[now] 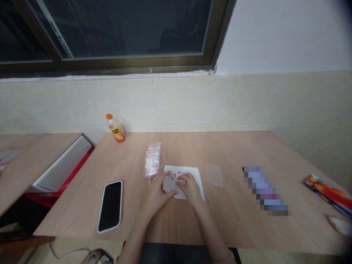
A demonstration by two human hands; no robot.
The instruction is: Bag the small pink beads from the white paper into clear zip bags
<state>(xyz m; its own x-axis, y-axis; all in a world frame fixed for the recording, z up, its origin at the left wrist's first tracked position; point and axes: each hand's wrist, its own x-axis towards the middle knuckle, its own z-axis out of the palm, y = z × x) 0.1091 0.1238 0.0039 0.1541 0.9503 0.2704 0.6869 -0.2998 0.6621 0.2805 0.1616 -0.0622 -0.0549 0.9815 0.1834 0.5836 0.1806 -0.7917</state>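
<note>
My left hand (156, 190) and my right hand (190, 187) meet at the middle of the wooden table (236, 146). Both pinch a small clear plastic bag (169, 183) held between them, fingers curled on its edges. Under the hands lies a white sheet of paper (196, 174) with several small pink pieces (178, 172) on it. A stack of clear zip bags (152, 159) lies just beyond my left hand. One single clear bag (213, 174) lies flat to the right of the paper.
A black phone in a white case (110, 206) lies face up at the left. An orange juice bottle (116, 128) stands by the wall. A white and red box (62, 167) sits in the gap beside another table. A colourful packet (328, 192) lies at the far right.
</note>
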